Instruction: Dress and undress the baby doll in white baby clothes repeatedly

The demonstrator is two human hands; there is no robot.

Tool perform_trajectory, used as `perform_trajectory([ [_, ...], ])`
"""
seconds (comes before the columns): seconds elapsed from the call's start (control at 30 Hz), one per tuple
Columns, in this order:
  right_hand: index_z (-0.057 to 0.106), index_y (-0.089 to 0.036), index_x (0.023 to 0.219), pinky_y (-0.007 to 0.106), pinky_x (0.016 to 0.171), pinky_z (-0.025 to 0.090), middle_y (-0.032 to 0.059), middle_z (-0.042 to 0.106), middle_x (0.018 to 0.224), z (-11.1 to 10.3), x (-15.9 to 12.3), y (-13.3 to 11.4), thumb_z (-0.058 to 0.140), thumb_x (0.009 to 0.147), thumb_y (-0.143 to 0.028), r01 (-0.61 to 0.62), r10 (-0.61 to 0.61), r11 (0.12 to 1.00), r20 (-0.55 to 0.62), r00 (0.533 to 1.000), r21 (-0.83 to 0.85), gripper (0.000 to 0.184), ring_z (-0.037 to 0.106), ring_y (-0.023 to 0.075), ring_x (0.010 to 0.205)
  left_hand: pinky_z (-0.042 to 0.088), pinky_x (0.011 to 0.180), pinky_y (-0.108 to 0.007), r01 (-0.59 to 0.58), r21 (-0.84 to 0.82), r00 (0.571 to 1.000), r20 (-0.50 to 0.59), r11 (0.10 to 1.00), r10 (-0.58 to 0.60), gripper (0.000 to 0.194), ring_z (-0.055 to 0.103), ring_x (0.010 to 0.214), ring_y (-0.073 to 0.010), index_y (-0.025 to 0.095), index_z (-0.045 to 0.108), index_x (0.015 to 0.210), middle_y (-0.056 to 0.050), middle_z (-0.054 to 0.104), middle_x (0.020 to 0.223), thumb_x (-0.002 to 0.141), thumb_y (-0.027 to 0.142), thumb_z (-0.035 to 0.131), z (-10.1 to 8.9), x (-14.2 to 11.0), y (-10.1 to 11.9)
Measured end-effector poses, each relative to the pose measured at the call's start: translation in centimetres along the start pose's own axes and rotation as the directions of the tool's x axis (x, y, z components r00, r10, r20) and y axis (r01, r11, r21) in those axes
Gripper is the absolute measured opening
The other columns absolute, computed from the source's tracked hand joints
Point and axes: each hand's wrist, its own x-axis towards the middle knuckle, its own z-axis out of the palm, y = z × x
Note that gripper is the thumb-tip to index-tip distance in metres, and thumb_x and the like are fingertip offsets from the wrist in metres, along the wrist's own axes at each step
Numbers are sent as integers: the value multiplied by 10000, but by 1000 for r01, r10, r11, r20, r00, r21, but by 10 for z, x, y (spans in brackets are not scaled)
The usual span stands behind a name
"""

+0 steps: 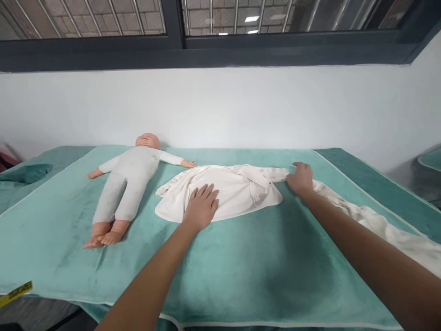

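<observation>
A small white baby shirt lies spread on the green cover in the middle of the view. My left hand rests flat on its front, fingers stretched out. At the far right, my right hand is closed at the cuff of the patterned sleeve, which is drawn out straight; the fingertips are partly hidden. The other sleeve lies at the left, next to a baby doll in a white bodysuit. The doll is on its back, one hand close to the shirt's edge.
Green cloth covers the table. More white fabric lies crumpled at the right, partly behind my right forearm. A white wall and a dark window frame stand behind. A yellow strip shows at lower left.
</observation>
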Motion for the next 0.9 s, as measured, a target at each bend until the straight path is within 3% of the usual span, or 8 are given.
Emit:
perform_trajectory([
  [0.1,567,-129,1182,494,1032,378,192,549,1278,9,-28,-24,510,772,-140,281,-282,959,43,958,29,415,488,335,1205,244,1192,-484,-6,-8,1000,-12,1000,6,440,312,1442,-230,248,519,1361,-22,418,1526,987,362,317,0,-1,-1],
  [0.2,586,-181,1184,477,1059,388,138,613,1239,21,-74,-54,470,907,-295,615,-626,779,181,758,120,321,531,295,1181,253,1186,-493,-12,-18,1000,-11,1000,12,439,322,1435,-235,242,517,1361,-30,419,1525,986,356,318,-1,-2,0],
  [0.27,578,-205,1223,465,1071,392,114,601,1301,24,-104,-67,455,946,-391,720,-734,673,271,623,169,356,527,271,1221,261,1180,-497,-14,-32,1000,-19,999,14,435,338,1425,-237,235,521,1355,-38,431,1518,985,348,320,-1,-3,1],
  [0.33,563,-215,1260,485,1104,357,102,575,1358,21,-127,-71,438,965,-437,769,-773,617,311,553,167,390,507,261,1267,279,1172,-485,-24,-62,999,-47,998,22,422,365,1407,-232,228,533,1337,-45,461,1496,982,331,331,0,-5,1],
  [0.47,535,-204,1301,534,1139,292,108,563,1379,1,-143,-56,462,961,-466,806,-791,583,296,535,100,436,496,267,1286,348,1132,-416,-2,-134,979,-205,991,-26,390,446,1333,-214,193,570,1275,-75,556,1397,937,183,376,-7,-10,-10],
  [0.57,561,-215,1264,528,1138,290,90,594,1338,-15,-146,-40,480,965,-403,826,-807,558,283,519,76,363,526,251,1245,412,1049,-410,157,-72,950,-261,985,-171,444,503,1244,-245,168,577,1249,-104,596,1308,868,65,372,-27,-17,-38],
  [0.7,616,-227,1183,482,1100,339,64,656,1225,-20,-152,-34,435,982,-235,845,-829,531,246,502,65,271,577,216,1146,463,928,-439,468,156,882,-142,870,-449,405,531,1160,-322,130,558,1251,-159,585,1254,882,136,393,-56,-26,-86],
  [0.9,644,-206,1091,402,973,421,61,686,1098,-20,-156,-45,480,959,-178,855,-840,515,230,492,52,213,587,213,1041,489,787,-367,444,233,889,9,865,-458,314,593,1044,-291,161,623,1103,-140,639,1085,845,132,446,-67,-16,-112],
])
